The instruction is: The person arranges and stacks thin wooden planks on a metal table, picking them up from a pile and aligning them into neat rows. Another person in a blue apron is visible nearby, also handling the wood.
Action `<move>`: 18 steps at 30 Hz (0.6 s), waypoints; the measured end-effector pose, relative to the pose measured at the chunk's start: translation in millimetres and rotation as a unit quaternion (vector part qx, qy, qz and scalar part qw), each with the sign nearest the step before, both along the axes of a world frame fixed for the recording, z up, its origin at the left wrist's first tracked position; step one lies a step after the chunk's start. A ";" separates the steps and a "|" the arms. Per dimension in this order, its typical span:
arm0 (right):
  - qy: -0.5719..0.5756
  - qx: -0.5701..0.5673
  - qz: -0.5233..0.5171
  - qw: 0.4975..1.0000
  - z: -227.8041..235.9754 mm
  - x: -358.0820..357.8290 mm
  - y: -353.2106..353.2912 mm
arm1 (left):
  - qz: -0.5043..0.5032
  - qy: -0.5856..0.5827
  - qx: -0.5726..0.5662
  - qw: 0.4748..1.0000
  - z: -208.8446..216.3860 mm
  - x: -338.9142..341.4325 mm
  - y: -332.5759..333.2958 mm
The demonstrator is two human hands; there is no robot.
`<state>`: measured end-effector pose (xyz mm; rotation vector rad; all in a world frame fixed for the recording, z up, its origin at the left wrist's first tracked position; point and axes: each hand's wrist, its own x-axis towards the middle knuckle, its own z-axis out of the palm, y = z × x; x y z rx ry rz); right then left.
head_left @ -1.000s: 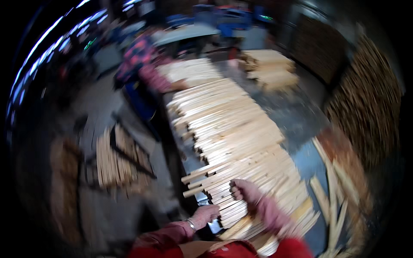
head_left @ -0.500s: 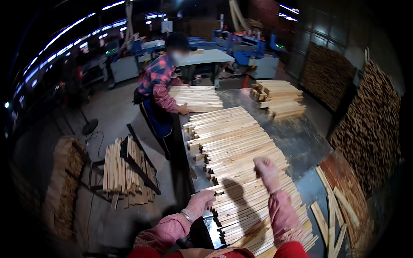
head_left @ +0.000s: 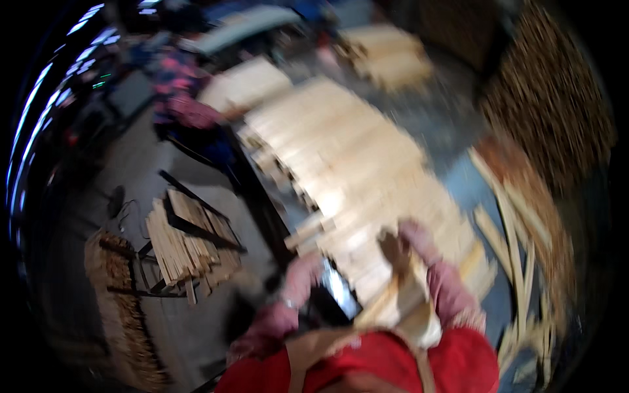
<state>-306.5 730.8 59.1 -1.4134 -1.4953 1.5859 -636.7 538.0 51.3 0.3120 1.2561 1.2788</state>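
Note:
A broad layer of pale wooden strips (head_left: 354, 170) lies side by side on the table in front of me. My left hand (head_left: 304, 272), gloved, is at the table's left edge, close to the strip ends and a shiny metal patch (head_left: 341, 291). Over the right part of the nearer strips hovers my gloved right hand (head_left: 418, 239), its shadow falling on the wood beside it. Motion blur smears the fingers of both hands, so whether either grips a strip is not visible. Some strip ends (head_left: 308, 234) jut out to the left just beyond my left hand.
A co-worker in a plaid top (head_left: 187, 98) handles another batch of strips (head_left: 246, 85) at the far left. Stacked wood (head_left: 390, 56) sits at the table's far side. A rack of strips (head_left: 190, 236) stands on the left floor; loose slats (head_left: 517, 262) lie right.
My view has swung and tilted down, so the strips appear higher and farther left. My right hand has come nearer my body over the strips; my left hand now sits beside the metal patch.

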 end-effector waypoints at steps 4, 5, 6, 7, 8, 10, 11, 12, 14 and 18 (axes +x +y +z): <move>-0.026 -0.062 -0.235 0.970 4.5 90.9 -97.1 | -0.019 -0.034 0.013 0.999 1.6 19.7 -9.0; -0.044 -0.068 -0.284 0.955 1.4 113.3 -129.6 | -0.029 -0.036 0.014 0.999 -6.7 24.8 -10.2; -0.059 -0.072 -0.327 0.941 -5.6 133.0 -156.6 | -0.034 -0.035 0.017 0.999 -15.4 28.5 -12.0; -0.075 -0.077 -0.365 0.925 -13.0 151.6 -184.4 | -0.058 -0.036 0.006 0.998 -22.9 33.1 -17.3; -0.103 -0.071 -0.399 0.908 -9.0 156.3 -205.8 | -0.078 -0.041 -0.004 0.996 -22.4 27.0 -13.9; -0.144 -0.049 -0.450 0.880 -26.8 180.3 -261.9 | -0.102 -0.031 -0.016 0.994 -21.6 34.7 -27.4; -0.218 -0.016 -0.454 0.864 -69.4 217.2 -294.3 | -0.121 -0.026 -0.021 0.992 -12.2 45.3 -26.6; -0.259 0.005 -0.481 0.837 -81.0 218.6 -310.6 | -0.130 -0.014 -0.026 0.991 -8.5 49.4 -28.2; -0.339 0.047 -0.530 0.776 -92.5 220.9 -336.2 | -0.209 0.072 -0.019 0.975 -25.8 51.1 -31.8; -0.391 0.003 -0.532 0.751 -107.5 224.4 -364.0 | -0.293 0.279 0.075 0.911 -25.9 84.0 -58.7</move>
